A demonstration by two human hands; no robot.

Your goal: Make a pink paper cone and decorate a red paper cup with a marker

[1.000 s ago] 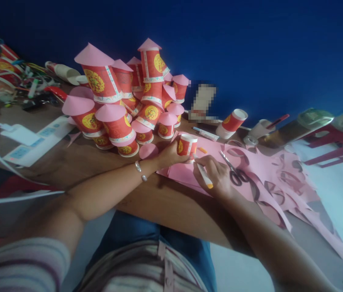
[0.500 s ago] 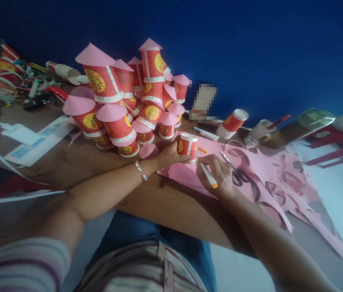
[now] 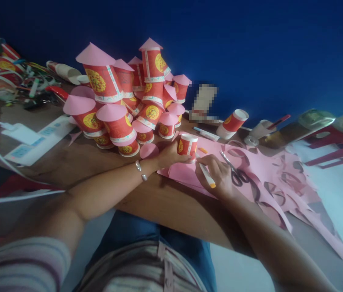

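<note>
My left hand (image 3: 171, 155) is closed around a red and white paper cup (image 3: 188, 145) with a yellow pattern, held above pink paper (image 3: 185, 176). In my right hand (image 3: 218, 172) is a white marker (image 3: 207, 175) with an orange end; its tip points at the lower right side of the cup. Whether the tip touches the cup I cannot tell. A small orange marker cap (image 3: 202, 150) lies on the paper behind my right hand. Scissors (image 3: 236, 172) with dark handles rest just right of that hand.
Several red cups with pink cone tops (image 3: 115, 121) are stacked at the left. A white power strip (image 3: 39, 140) with a cable lies left of them. Pink paper offcuts (image 3: 290, 184) cover the right side. Behind stand a red cup (image 3: 235, 121) and a clear bottle (image 3: 303, 125).
The marker and my right hand have shifted very slightly at the cup's side. My left hand and the cup stay almost in place.
</note>
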